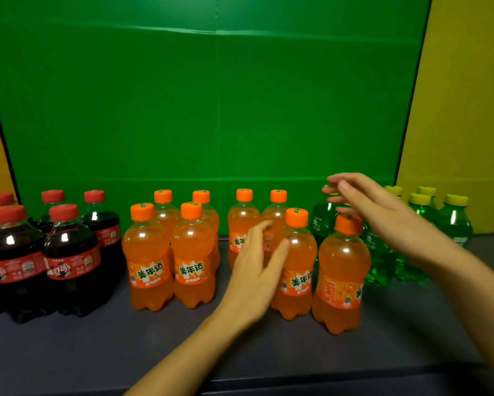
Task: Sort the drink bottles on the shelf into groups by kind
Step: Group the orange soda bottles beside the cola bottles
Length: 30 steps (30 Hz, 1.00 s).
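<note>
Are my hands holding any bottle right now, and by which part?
Nothing is held. The left hand is open among the orange bottles, and the right hand is open above one orange cap.

Front strip of shelf (pixel 97 352) bare across whole width, deepest at right front corner before green bottles (pixel 454 224). At left, cola bottles (pixel 71 261) packed tight, nothing passes between them. Narrow slot between cola bottles and left orange four (pixel 147 261). Wider lane between left orange four and right orange four (pixel 341 281), running back to backdrop (pixel 211 110); left hand (pixel 254 270) sits in its front mouth, fingers straight. Against green bottles the right orange four stand close, lane not visible there. Over front-right orange cap hangs right hand (pixel 377 212), fingers loose, covering some green bottles. Air above caps free. Rear closed by backdrop, right side by yellow panel (pixel 462 110).
</note>
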Available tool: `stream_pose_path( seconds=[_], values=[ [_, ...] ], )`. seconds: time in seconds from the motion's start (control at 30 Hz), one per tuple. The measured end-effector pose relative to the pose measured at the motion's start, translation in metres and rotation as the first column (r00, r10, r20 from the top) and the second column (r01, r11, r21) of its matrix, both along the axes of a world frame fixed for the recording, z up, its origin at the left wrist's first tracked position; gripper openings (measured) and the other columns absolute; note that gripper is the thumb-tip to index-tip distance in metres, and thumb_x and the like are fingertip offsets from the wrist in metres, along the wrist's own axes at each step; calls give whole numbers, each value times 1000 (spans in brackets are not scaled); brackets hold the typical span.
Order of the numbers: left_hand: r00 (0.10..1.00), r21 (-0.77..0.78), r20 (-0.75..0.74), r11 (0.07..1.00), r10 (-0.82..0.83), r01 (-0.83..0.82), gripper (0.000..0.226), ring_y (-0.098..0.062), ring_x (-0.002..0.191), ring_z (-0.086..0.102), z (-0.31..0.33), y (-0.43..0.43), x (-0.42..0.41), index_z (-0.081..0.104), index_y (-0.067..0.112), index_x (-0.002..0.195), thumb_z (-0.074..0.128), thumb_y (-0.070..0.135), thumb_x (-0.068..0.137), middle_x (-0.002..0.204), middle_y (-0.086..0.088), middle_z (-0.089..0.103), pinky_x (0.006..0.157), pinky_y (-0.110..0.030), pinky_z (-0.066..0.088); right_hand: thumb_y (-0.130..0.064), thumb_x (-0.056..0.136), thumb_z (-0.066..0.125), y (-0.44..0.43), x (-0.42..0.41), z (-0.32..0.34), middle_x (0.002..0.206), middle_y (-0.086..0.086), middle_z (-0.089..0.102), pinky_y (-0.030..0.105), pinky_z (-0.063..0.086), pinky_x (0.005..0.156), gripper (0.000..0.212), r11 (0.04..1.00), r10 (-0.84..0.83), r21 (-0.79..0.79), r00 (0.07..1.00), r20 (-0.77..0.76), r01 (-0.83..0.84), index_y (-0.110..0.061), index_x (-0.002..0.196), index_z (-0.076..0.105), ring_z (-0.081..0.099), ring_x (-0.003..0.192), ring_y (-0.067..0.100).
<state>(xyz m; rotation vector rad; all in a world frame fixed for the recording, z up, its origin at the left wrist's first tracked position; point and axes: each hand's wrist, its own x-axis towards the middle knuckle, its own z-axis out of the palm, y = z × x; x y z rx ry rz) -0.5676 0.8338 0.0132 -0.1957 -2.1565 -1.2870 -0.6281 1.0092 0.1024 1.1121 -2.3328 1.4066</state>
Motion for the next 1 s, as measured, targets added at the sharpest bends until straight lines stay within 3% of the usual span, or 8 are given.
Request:
stream_pose_path(
  seconds=[0.07, 0.17, 0.23, 0.3, 0.43, 0.53, 0.8, 1.0],
  values=[
    [992, 0, 87, 996, -92, 93, 61, 5, 116, 47, -14, 6, 5, 24, 35, 134, 59, 41, 85, 129, 17, 47, 100, -20, 40, -60, 82, 47, 9, 13, -28, 123, -21, 50, 8, 41, 84, 57, 992, -21, -125, 999, 40, 26, -32, 131, 37, 47, 111, -13],
    [986, -95, 146, 990, -85, 100, 86, 0, 118, 50, -29, 6, 0, 16, 32, 137, 73, 35, 72, 131, 13, 48, 101, -23, 44, -68, 62, 64, 16, 23, -69, 122, -35, 40, 8, 40, 85, 82, 982, -11, -187, 996, 94, 29, -43, 131, 25, 43, 108, -24],
    [983, -112, 177, 991, -53, 73, 78, -2, 119, 50, -31, 6, -1, 23, 31, 132, 74, 34, 73, 132, 11, 49, 102, -28, 44, -53, 63, 74, 17, 26, -88, 119, -35, 41, 5, 42, 80, 79, 990, -16, -139, 993, 115, 32, -49, 123, 23, 45, 102, -27],
    [985, -121, 172, 992, -13, 34, 70, -2, 119, 49, -33, 5, 0, 25, 34, 126, 73, 33, 75, 131, 11, 49, 101, -23, 43, -33, 65, 75, 16, 25, -103, 114, -28, 49, 1, 44, 75, 73, 994, -25, -102, 992, 126, 38, -49, 118, 26, 49, 99, -25],
    [987, -164, 84, 979, 138, -123, 70, -3, 119, 44, -36, -1, 8, 28, 30, 129, 72, 32, 75, 126, 12, 44, 98, -18, 38, -36, 63, 73, 13, 20, -108, 114, -19, 56, 3, 46, 78, 71, 994, 7, -110, 983, 182, 13, -44, 120, 31, 54, 101, -17],
    [961, -214, 17, 939, 277, -267, 74, -6, 119, 40, -38, -11, 11, 32, 23, 134, 73, 32, 74, 122, 9, 40, 97, -18, 33, -21, 70, 77, 4, 12, -106, 113, -20, 55, 2, 44, 75, 70, 992, 60, -119, 980, 188, -38, -42, 118, 31, 53, 98, -21],
    [905, -220, -47, 879, 424, -423, 83, -11, 131, 33, -40, -18, 12, 21, 14, 142, 72, 23, 77, 141, -2, 37, 104, -19, 24, -18, 70, 79, -36, -16, -105, 116, -19, 52, 37, 46, 100, 77, 992, 105, -82, 982, 154, -93, -33, 125, 27, 55, 112, 7],
    [873, -250, -68, 839, 482, -483, 83, -14, 131, 35, -41, -17, 11, 19, 13, 143, 69, 28, 79, 138, -1, 38, 103, -19, 27, -20, 71, 78, -58, -22, -116, 117, -13, 54, 43, 45, 100, 72, 986, 110, -144, 976, 187, -83, -32, 124, 31, 55, 115, 13]
  ],
)
